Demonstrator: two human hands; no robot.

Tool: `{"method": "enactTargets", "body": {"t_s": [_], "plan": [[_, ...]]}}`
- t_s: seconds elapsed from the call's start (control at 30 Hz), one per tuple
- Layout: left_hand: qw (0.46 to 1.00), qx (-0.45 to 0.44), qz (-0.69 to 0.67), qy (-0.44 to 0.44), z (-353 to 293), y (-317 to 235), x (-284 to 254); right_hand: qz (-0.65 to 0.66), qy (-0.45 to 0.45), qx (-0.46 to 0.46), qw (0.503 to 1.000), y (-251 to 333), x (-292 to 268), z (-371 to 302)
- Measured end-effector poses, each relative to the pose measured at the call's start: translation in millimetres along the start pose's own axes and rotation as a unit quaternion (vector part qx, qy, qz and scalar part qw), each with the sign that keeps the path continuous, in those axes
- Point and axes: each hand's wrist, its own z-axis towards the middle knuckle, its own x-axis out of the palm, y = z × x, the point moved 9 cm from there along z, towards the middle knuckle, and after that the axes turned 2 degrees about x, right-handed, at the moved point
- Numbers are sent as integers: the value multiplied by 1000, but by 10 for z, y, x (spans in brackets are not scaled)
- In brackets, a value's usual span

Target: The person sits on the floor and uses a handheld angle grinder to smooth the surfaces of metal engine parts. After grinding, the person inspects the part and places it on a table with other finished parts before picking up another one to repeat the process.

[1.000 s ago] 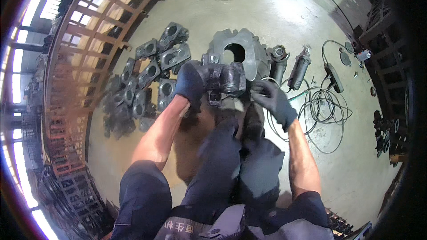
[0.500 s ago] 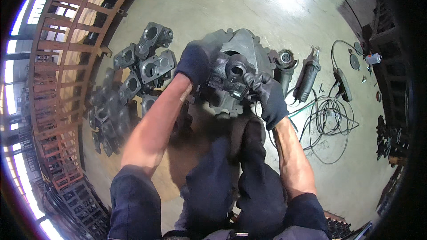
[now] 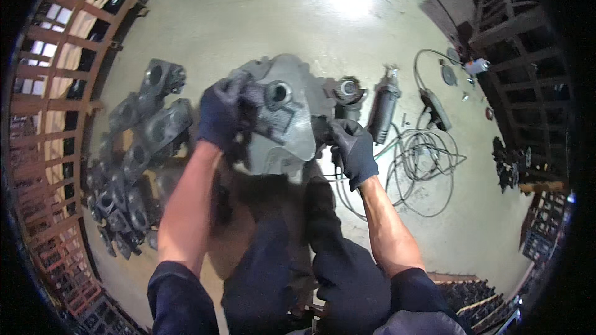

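My left hand (image 3: 219, 110), in a dark knit glove with a grey palm, is closed on the left side of a dark metal casting (image 3: 271, 113) with a round ringed opening. That casting is over a large, light grey metal block (image 3: 292, 74), which it partly covers. My right hand (image 3: 355, 149), gloved alike, has its fingers curled together beside the block's right edge. A small dark shape shows at its fingertips; whether it belongs to the casting I cannot tell. Left of my left hand lies a group of grey castings (image 3: 167, 125) with round holes, blurred.
Right of the block lie a grinder (image 3: 349, 91) with a round head and a slim dark power tool (image 3: 386, 102). A tangled cable (image 3: 428, 156) lies nearer me. A small can (image 3: 476, 66) is farther right. Brown metal racks (image 3: 43, 102) line the left, with dark racks (image 3: 515, 37) on the right.
The whole view has shifted, moving the floor items leftward. The casting in my left hand has turned, its ringed opening now higher. My right fingers have moved off its front to the block's right edge.
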Motion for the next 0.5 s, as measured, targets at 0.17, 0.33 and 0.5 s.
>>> {"method": "enactTargets", "body": {"t_s": [0.17, 0.33, 0.5], "plan": [[984, 128, 108, 67, 8, -110, -36, -331, -147, -13, 932, -213, -878, 317], [980, 56, -25, -191, -180, -563, -371, -370, -71, 111, 920, -660, -695, 764], [976, 171, -92, 96, -967, -1441, 472, -300, -82, 117, 943, -991, -627, 1121]]}}
